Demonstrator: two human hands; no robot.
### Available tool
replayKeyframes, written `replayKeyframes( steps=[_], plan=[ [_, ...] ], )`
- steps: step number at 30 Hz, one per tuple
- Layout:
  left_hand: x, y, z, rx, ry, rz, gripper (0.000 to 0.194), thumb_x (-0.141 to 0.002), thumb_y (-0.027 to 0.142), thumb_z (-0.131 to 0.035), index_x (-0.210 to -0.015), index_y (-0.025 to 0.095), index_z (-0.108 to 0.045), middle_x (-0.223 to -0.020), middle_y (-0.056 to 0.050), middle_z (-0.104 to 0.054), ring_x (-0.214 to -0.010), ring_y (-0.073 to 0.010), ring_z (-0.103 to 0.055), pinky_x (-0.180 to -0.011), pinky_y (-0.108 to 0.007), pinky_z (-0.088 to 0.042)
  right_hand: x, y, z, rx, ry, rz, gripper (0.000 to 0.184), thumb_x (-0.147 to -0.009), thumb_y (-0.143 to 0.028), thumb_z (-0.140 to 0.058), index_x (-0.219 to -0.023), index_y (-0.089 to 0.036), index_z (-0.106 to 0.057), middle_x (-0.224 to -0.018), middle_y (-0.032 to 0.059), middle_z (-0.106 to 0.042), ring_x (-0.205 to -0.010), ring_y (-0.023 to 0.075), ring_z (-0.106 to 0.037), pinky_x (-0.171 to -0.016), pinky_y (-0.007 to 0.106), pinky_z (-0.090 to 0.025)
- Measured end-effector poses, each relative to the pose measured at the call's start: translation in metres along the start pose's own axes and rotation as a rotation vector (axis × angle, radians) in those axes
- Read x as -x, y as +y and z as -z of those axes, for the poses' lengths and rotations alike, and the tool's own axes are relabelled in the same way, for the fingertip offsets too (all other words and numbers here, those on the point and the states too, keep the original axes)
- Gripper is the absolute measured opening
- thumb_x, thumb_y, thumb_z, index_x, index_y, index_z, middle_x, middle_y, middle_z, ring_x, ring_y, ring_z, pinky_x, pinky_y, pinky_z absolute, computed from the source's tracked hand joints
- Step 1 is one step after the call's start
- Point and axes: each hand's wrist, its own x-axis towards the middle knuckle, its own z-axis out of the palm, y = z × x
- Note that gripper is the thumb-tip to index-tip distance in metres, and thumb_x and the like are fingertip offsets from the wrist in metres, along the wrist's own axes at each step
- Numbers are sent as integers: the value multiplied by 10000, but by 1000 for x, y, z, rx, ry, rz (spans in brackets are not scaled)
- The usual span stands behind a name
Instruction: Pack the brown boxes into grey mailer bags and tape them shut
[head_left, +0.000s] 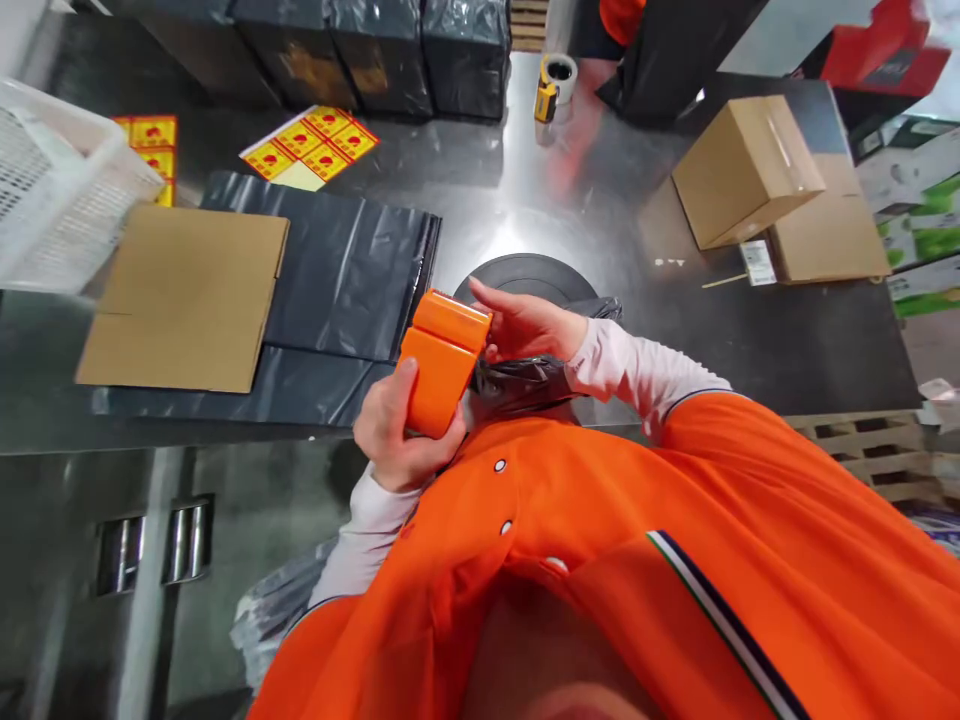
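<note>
left hand (397,435) partly behind orange object (442,368)

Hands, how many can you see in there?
2: the left hand grips the orange thing, and the right hand is close by its upper right corner. Others could be hidden.
</note>
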Motion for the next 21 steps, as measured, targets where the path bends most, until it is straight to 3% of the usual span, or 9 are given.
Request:
replayKeyframes(
  steps=[2, 4, 6, 9, 12, 15, 18, 21],
  plan=[
    [1, 1, 4, -16, -11, -48, 814, -667, 370, -876, -1443, 287, -642, -1129, -106, -736, -940, -330, -708, -876, -486, -609, 0, -8, -3, -5, -19, -8, 509, -839, -535, -914, -699, -183, -573, -584, -50, -508, -549, 85, -435, -494, 188, -377],
    [0, 5, 6, -85, -5, -57, 807, -669, 397, -865, -1434, 266, -642, -1113, -105, -731, -939, -327, -707, -865, -473, -602, -3, -19, -6, 135, 1, 43, 424, -859, -384, -915, -682, -163, -599, -572, -59, -490, -536, 69, -409, -486, 176, -329],
    [-2, 15, 5, -173, 0, 12, 776, -668, 470, -858, -1383, 230, -676, -1046, -97, -723, -910, -321, -700, -860, -457, -591, -9, -35, -10, 427, 63, 137, 313, -911, -199, -846, -673, -129, -654, -570, -57, -517, -543, 54, -409, -499, 168, -295],
    [0, 40, 2, -237, -5, 137, 784, -715, 557, -849, -1397, 200, -701, -976, -88, -714, -899, -311, -696, -902, -447, -585, -22, -65, -11, 836, 148, 245, 322, -935, 18, -717, -634, -89, -677, -533, -74, -521, -549, 30, -381, -527, 166, -261],
    [16, 77, 5, -255, 3, 147, 756, -806, 530, -812, -1456, 161, -694, -986, -88, -753, -870, -272, -725, -890, -395, -603, -34, -94, -1, 1047, 136, 285, 350, -949, 27, -701, -618, -79, -655, -489, -94, -500, -549, 27, -387, -557, 171, -276],
    [50, 120, 8, -265, -31, 197, 722, -833, 459, -837, -1466, 142, -692, -1053, -101, -796, -825, -233, -750, -803, -336, -619, -42, -107, 20, 1234, 44, 297, 299, -946, 18, -695, -660, -69, -676, -479, -116, -473, -533, 23, -366, -552, 188, -254],
    [85, 169, -1, -215, -55, 314, 742, -843, 417, -869, -1501, 139, -669, -1171, -138, -802, -859, -241, -774, -773, -331, -636, -46, -97, 43, 1303, -150, 210, 198, -925, -20, -730, -731, -60, -730, -523, -114, -520, -535, 24, -382, -540, 205, -258],
    [102, 213, -24, -215, -52, 501, 726, -836, 441, -855, -1479, 146, -691, -1154, -136, -805, -880, -257, -785, -772, -336, -645, -49, -80, 60, 1301, -301, 167, 162, -904, -38, -748, -744, -63, -750, -557, -103, -557, -568, 27, -417, -562, 204, -280]
  ],
)
